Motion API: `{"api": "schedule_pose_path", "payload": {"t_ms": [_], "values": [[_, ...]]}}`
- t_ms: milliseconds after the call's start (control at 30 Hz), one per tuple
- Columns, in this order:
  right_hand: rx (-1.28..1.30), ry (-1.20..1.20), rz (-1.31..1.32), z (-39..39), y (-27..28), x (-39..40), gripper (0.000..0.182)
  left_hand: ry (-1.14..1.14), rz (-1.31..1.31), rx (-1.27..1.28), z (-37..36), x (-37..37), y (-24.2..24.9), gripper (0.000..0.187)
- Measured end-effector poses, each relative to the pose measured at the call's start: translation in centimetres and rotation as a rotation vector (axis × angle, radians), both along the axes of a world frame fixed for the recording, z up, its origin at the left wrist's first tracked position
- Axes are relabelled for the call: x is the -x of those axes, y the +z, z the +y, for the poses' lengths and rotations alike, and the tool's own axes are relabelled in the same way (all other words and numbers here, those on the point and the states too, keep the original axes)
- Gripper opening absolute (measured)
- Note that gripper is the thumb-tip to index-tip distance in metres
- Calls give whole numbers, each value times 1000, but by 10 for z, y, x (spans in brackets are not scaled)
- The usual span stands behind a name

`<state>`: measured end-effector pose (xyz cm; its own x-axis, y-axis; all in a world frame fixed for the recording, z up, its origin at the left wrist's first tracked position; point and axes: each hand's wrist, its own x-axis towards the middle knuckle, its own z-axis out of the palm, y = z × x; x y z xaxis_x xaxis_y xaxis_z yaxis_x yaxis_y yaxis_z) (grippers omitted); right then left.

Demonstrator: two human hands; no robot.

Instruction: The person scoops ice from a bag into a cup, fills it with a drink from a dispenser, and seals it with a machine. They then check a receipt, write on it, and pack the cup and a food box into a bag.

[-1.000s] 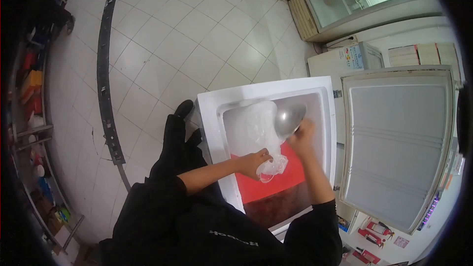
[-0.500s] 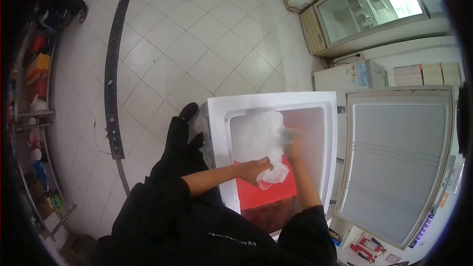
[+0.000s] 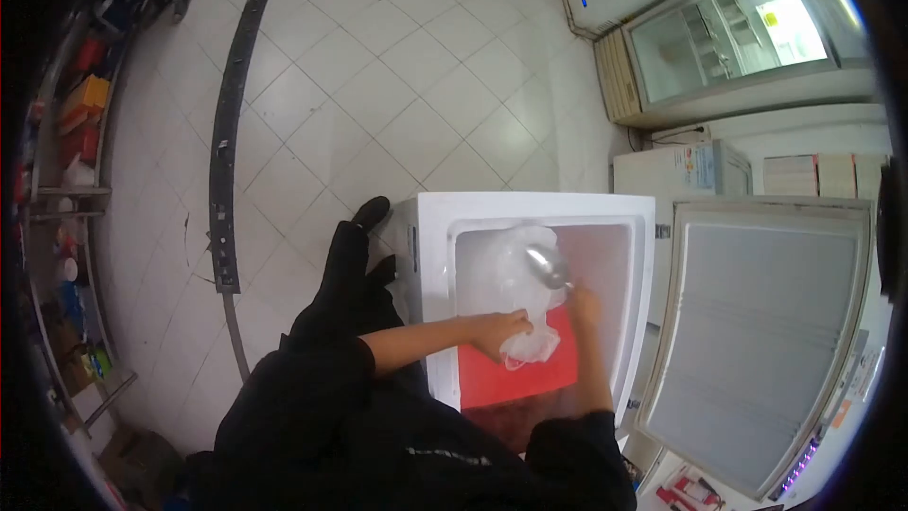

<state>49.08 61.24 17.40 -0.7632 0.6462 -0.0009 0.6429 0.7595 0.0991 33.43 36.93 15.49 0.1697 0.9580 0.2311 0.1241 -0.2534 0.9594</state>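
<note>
Head view: left hand (image 3: 499,329) pinches the clear plastic bag (image 3: 515,286) at its mouth, holding it open inside the chest freezer (image 3: 435,227). Right hand (image 3: 582,308) closes around a metal ladle (image 3: 547,268), bowl at 12 o'clock over the bag. Lid (image 3: 761,341) stands raised at 3 o'clock.

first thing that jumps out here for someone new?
The open chest freezer at centre, its lid swung up to the right. Inside it the left hand grips a clear plastic bag over something red, while the right hand holds a metal ladle at the bag's mouth. A long dark strip curves across the white tiled floor to the left.
</note>
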Motion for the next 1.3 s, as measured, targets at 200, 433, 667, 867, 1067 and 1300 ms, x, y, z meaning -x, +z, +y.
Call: {"api": "schedule_pose_path", "payload": {"t_ms": [200,433,667,867,1067,1300], "values": [[250,-226,815,-1,108,17,17,-84,21,127,-16,-3,24,76],[91,-327,-64,-41,-13,-47,26,-131,7,54,-13,3,14,73],[546,-554,96,-95,213,-31,29,-211,100,174,2,15,41,70],[522,-482,-199,-114,190,-33,32,-397,178,174,32,28,78,75],[502,-736,-88,-98,58,18,25,-580,193,162,57,33,90,77],[645,-760,-194,-49,62,44,26,-635,167,183,73,37,102,73]]}}
